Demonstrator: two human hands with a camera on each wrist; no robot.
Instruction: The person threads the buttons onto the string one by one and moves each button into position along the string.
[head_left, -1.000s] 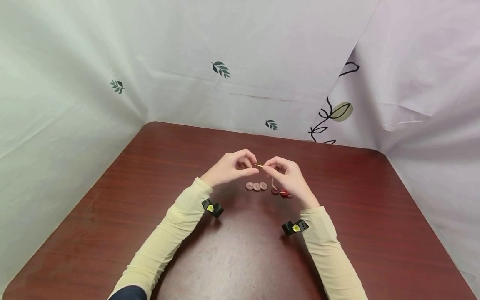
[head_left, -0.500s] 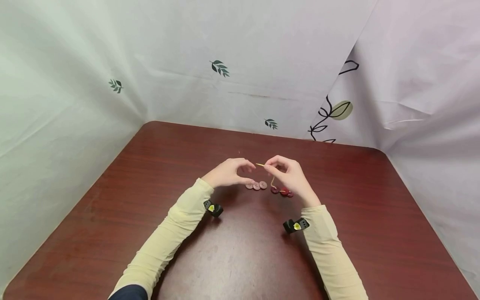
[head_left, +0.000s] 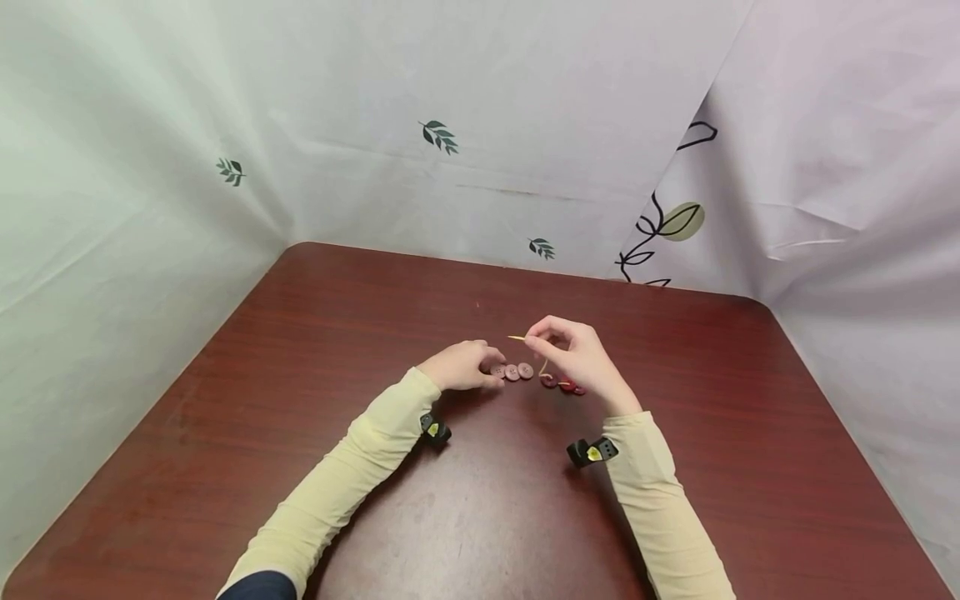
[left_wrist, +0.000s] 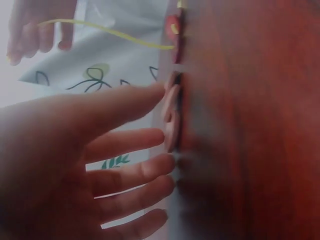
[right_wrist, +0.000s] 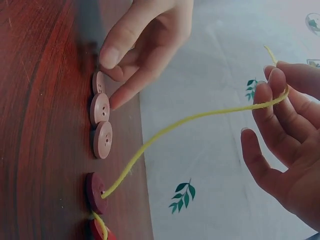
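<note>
My right hand (head_left: 567, 346) pinches a yellow string (right_wrist: 192, 117) between thumb and fingers, its short tip sticking out to the left. From there the string runs down through a dark maroon button (right_wrist: 94, 194) and on to a bright red button (right_wrist: 98, 231); part of this threaded group is hidden behind my right hand in the head view. To the left, three dusty-pink buttons (head_left: 512, 372) lie in an overlapping row on the table. My left hand (head_left: 462, 365) is at the row's left end, thumb and fingers apart on either side of the leftmost pink button (right_wrist: 98, 83).
Everything lies on a reddish-brown wooden table (head_left: 450, 517). Pale fabric (head_left: 360, 150) with leaf prints hangs behind and beside it. Each wrist wears a small black camera (head_left: 435, 429) on a cream sleeve (head_left: 337, 467).
My left hand has moved away from the string tip, down and left, to the leftmost pink button. The right hand stays nearly in place with the string, slightly lower.
</note>
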